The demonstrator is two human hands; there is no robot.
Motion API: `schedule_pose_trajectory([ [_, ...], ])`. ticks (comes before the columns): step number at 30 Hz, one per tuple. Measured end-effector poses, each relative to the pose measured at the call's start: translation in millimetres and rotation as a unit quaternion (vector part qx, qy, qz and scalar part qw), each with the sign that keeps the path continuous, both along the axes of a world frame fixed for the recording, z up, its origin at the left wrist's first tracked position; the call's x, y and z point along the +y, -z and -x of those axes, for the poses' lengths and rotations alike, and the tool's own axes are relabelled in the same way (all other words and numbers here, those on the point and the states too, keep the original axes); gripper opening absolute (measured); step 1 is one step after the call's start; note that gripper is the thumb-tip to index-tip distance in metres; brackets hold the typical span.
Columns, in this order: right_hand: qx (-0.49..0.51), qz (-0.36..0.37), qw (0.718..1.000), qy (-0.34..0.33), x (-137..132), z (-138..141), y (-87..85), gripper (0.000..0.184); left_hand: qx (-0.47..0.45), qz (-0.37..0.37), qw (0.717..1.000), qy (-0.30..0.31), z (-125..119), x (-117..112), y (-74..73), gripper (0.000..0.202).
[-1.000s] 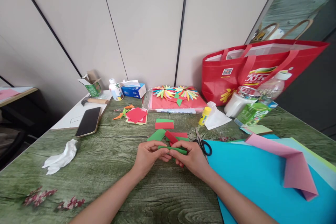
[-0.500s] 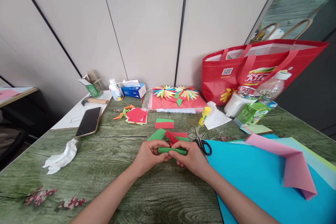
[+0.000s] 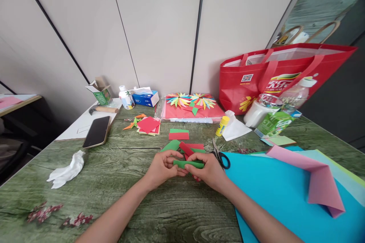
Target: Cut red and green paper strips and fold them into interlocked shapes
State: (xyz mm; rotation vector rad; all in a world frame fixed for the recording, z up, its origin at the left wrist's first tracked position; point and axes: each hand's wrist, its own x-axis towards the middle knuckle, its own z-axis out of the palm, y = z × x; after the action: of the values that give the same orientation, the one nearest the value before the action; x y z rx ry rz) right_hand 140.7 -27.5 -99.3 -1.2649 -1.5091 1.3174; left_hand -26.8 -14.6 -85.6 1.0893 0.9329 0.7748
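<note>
Between my two hands is a narrow folded strip of green paper (image 3: 188, 164). My left hand (image 3: 161, 167) pinches its left end between thumb and fingers. My right hand (image 3: 207, 167) grips the right part, thumb pressed on the front. Some red paper shows below the right fingers; how it joins the strip is hidden. Just beyond my hands lie a green paper piece (image 3: 172, 145) and red folded paper (image 3: 186, 149), partly covered by my fingers. Farther back rests a red and green paper rectangle (image 3: 178, 136). Scissors (image 3: 219, 155) with black handles lie beside my right hand.
Blue paper sheets (image 3: 256, 182) with a folded pink piece (image 3: 322, 182) cover the right side. A glue stick (image 3: 222, 126), a red bag (image 3: 256, 76) and a milk carton (image 3: 273, 124) stand behind. A phone (image 3: 97, 132), crumpled tissue (image 3: 67, 169) and hammer (image 3: 103, 109) are left.
The green strip has shifted very slightly to the right, and my left fingertips have slid a little along it. Everything else on the table stays where it was.
</note>
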Motion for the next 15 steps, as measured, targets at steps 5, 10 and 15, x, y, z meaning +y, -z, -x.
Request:
schedule_pose_trajectory([
  [5, 0.013, -0.009, 1.000, 0.003, 1.1, -1.5, -1.7, 0.012, -0.046, -0.010, 0.998, 0.031, 1.8, 1.9, -1.8, 0.032],
  [10, -0.028, -0.057, 0.998, 0.016, 3.6, -3.3, -0.9, 0.012, -0.017, -0.022, 1.000, 0.013, 0.6, 2.5, 1.4, 0.032],
  [15, -0.106, -0.174, 0.979, 0.010, 4.0, -3.9, 0.7, 0.008, -0.025, 0.001, 1.000, -0.018, -1.7, 2.2, 8.8, 0.031],
])
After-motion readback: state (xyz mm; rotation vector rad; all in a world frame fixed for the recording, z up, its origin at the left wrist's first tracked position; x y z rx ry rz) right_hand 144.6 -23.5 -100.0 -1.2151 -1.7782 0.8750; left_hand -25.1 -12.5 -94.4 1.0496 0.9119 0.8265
